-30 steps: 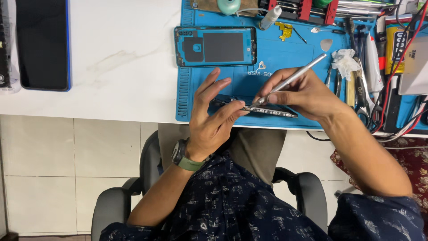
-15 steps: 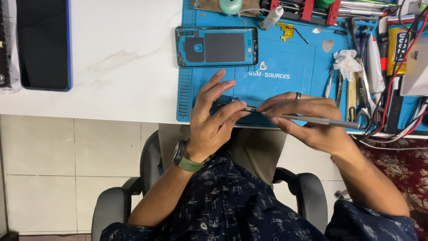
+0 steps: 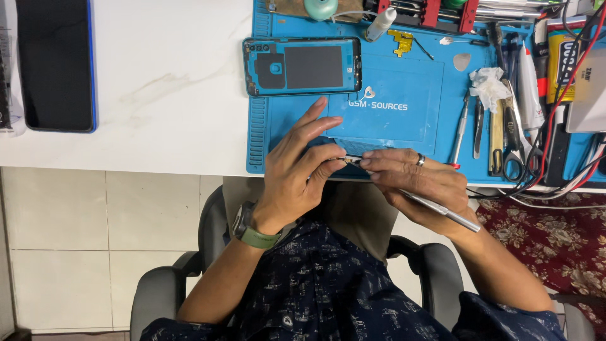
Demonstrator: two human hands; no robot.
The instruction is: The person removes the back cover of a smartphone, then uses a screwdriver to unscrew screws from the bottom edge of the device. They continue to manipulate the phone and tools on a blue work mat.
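Note:
My left hand [image 3: 297, 173] and my right hand [image 3: 413, 183] meet at the near edge of the blue work mat [image 3: 391, 120]. Between their fingertips sits a thin dark phone part [image 3: 351, 161], mostly hidden by the fingers. The left thumb and forefinger pinch it while the other left fingers spread upward. My right hand touches the part with its fingertips and also grips a slim silver metal tool [image 3: 445, 216], which sticks out down and to the right from under the palm. A ring is on one right finger. A green-strapped watch [image 3: 251, 230] is on my left wrist.
An opened blue phone back frame [image 3: 303, 66] lies on the mat's far left. Tweezers, scissors, a crumpled white tissue [image 3: 489, 85] and tubes crowd the mat's right side, with cables beyond. A dark phone [image 3: 57, 63] lies on the white table [image 3: 170, 95] at far left.
My right hand has turned the metal tool from pointing up-right over the mat to pointing down-right past my wrist. Its fingers have closed in onto the part. The left hand has barely moved.

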